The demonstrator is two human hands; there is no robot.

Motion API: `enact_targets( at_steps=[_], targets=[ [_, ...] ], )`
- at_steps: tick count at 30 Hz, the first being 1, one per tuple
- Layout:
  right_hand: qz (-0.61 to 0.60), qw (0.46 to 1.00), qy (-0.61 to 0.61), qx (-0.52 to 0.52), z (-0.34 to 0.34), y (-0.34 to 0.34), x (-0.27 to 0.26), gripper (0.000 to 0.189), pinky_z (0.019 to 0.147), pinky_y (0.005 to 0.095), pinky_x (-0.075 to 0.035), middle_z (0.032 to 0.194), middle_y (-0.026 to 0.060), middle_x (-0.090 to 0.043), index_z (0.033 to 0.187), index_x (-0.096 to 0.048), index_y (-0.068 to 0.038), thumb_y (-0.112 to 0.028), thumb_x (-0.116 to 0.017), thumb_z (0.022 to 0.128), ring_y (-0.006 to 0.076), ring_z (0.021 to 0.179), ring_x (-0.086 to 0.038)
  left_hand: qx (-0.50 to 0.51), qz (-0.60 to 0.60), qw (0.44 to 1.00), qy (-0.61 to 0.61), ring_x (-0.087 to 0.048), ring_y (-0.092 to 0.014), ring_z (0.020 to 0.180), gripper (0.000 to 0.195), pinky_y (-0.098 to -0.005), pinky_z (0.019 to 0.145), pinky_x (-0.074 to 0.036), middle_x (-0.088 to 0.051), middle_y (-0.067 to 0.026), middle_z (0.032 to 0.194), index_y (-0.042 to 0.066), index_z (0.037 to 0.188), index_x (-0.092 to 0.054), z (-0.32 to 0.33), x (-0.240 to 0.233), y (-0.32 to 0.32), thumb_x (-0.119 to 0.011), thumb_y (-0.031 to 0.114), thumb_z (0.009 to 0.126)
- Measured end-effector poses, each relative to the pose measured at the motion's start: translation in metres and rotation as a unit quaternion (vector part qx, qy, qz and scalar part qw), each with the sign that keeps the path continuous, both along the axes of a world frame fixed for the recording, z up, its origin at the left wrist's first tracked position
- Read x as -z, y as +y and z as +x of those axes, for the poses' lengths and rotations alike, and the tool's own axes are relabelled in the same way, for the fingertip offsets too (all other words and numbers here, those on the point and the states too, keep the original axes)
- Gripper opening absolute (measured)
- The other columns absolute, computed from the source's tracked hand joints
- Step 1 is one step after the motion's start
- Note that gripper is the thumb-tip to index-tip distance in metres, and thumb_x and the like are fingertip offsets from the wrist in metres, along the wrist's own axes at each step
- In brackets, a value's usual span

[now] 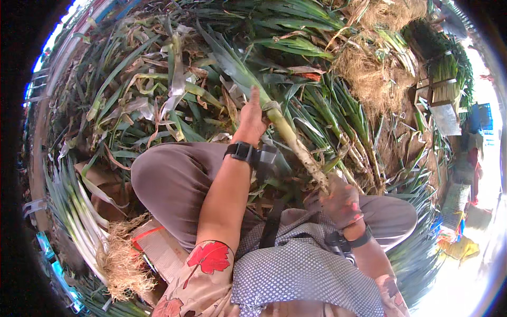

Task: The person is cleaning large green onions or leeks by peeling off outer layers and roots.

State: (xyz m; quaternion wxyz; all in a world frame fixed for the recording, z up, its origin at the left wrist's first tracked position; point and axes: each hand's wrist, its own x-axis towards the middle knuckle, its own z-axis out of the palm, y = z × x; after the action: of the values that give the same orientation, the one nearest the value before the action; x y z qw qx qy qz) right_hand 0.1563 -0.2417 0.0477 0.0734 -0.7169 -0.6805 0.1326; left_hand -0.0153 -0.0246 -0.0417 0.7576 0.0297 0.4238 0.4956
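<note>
A single large leek (291, 136) lies slanted across my lap, its green leaves pointing up and away and its dirty, soil-stained root end towards me. My left hand (253, 115) is bare and grips it just below the leaves, one finger stretched along the stem. My right hand (341, 200), in a dark, dirty glove with red patches, holds the root end. Some outer leaf is bunched in a ring around the stem beside my left hand. To the right of the held leek lie several uncleaned leeks (352, 138).
A heap of torn leaves (158, 87) spreads at the upper left. Cleaned leeks with bushy roots (81, 230) lie at the left, near flattened cardboard (162, 249). Bundles with tangled roots (370, 75) lie at the upper right. More green leaves (418, 237) are at my right.
</note>
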Motion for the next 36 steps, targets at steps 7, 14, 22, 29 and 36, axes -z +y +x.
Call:
enact_targets(
  at_steps=[7, 14, 22, 29, 36],
  targets=[
    [-0.064, 0.995, 0.045, 0.055, -0.012, 0.005, -0.009, 0.042, 0.071, 0.0398, -0.046, 0.089, 0.019, -0.059, 0.106, -0.05, -0.003, -0.022, -0.057, 0.07, 0.0341, 0.08, -0.058, 0.16, 0.082, 0.759, 0.626, -0.061, -0.033, 0.074, 0.038, -0.0404, 0.058, -0.048, -0.061, -0.0239, 0.082, -0.007, 0.082, -0.059, -0.005, 0.039, 0.006, -0.051, 0.029, 0.079],
    [-0.119, 0.948, 0.233, 0.18, -0.006, 0.048, -0.006, 0.034, 0.069, 0.0392, -0.044, 0.082, 0.0211, -0.059, 0.097, -0.055, -0.002, -0.019, -0.059, 0.068, 0.0359, 0.077, -0.056, 0.308, 0.025, 0.847, 0.434, -0.06, -0.028, 0.06, 0.032, -0.0415, 0.05, -0.045, -0.057, -0.0183, 0.062, -0.006, 0.069, -0.058, 0.019, 0.024, -0.03, -0.039, 0.017, 0.081],
    [-0.07, 0.587, 0.806, 0.042, 0.136, 0.092, 0.107, 0.041, 0.074, 0.033, -0.046, 0.088, 0.0134, -0.06, 0.109, -0.051, 0.001, -0.012, -0.058, 0.07, 0.0227, 0.081, -0.058, 0.682, 0.493, 0.469, 0.269, -0.057, -0.021, 0.071, 0.021, -0.0366, 0.064, -0.045, -0.061, -0.0154, 0.087, 0.002, 0.093, -0.059, 0.098, 0.077, -0.133, -0.055, 0.014, 0.076],
    [-0.129, 0.864, 0.483, 0.055, 0.023, 0.062, -0.027, 0.034, 0.066, 0.0238, -0.046, 0.086, 0.0073, -0.058, 0.105, -0.054, 0.0, -0.016, -0.058, 0.076, 0.014, 0.08, -0.056, 0.39, 0.142, 0.814, 0.406, -0.044, -0.014, 0.053, 0.023, -0.0278, 0.047, -0.035, -0.047, -0.0027, 0.061, 0.004, 0.074, -0.054, 0.005, 0.098, -0.062, -0.051, 0.025, 0.083],
    [-0.267, 0.742, 0.594, 0.158, 0.001, 0.014, -0.094, 0.031, 0.057, 0.0214, -0.036, 0.088, 0.0058, -0.058, 0.104, -0.053, -0.001, -0.011, -0.057, 0.075, 0.011, 0.068, -0.051, -0.028, -0.031, 0.999, -0.031, -0.051, -0.026, 0.091, 0.047, -0.0408, 0.079, -0.044, -0.05, -0.0159, 0.102, -0.002, 0.107, -0.044, -0.007, 0.024, 0.018, -0.054, 0.037, 0.084]
  ],
)
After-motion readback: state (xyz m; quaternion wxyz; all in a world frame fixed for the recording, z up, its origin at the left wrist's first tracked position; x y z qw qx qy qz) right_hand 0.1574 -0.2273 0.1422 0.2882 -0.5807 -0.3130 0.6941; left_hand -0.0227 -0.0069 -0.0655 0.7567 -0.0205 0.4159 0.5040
